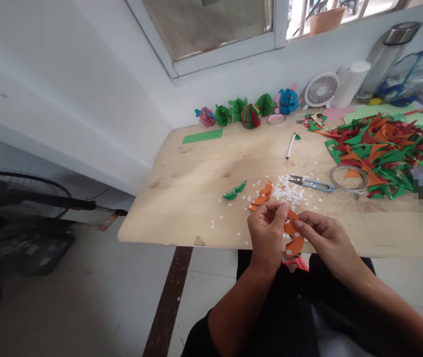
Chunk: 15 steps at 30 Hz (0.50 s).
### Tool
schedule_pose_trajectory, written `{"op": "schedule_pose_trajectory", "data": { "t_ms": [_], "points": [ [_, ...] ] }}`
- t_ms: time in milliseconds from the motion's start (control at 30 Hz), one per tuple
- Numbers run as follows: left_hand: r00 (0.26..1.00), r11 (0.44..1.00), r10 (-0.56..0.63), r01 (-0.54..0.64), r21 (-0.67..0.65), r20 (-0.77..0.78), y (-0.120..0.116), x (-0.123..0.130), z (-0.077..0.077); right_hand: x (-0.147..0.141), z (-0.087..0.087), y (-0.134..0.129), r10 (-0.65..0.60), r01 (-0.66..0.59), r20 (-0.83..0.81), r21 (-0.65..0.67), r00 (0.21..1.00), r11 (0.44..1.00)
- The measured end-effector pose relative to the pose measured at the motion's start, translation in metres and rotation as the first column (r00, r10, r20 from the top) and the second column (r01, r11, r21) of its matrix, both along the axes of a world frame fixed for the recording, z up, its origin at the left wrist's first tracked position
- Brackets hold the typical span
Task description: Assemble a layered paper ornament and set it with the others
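Orange paper piece [296,242] held at near edge of table [181,198].
Right hand [323,233] pinches the piece; left hand [267,230] bunches fingertips beside its upper end, grip indeterminable.

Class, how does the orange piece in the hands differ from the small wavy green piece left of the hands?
The held piece is orange; the wavy piece is green. The left hand and right hand grip the held piece; the wavy piece lies on the table. Both have curved edges.

One head-worn view, from above, facing forward and down; near the table [181,198]
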<state>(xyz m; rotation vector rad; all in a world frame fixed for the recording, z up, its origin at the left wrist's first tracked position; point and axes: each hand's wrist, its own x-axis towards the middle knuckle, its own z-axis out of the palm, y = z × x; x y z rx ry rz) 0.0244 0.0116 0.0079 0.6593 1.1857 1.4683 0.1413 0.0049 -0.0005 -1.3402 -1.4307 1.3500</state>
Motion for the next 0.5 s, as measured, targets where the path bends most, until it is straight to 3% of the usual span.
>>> {"op": "schedule_pose_trajectory", "data": {
  "t_ms": [167, 367, 500],
  "points": [
    [0.999, 1.0, -0.001, 0.0, -0.018, -0.053, 0.003, -0.001, -0.005, -0.002, -0.001, 0.003, -0.027, 0.027, -0.031, -0.004, 0.999, 1.0],
    [0.986, 0.981, -0.168, 0.166, -0.101, -0.012, -0.007, -0.011, -0.009, 0.0, -0.002, 0.006, -0.091, 0.088, -0.113, -0.032, 0.989, 0.996],
    [0.983, 0.974, -0.179, 0.172, -0.148, -0.035, -0.012, -0.013, -0.01, 0.002, -0.004, 0.007, -0.099, 0.093, -0.119, -0.053, 0.988, 0.994]
  ]
}}
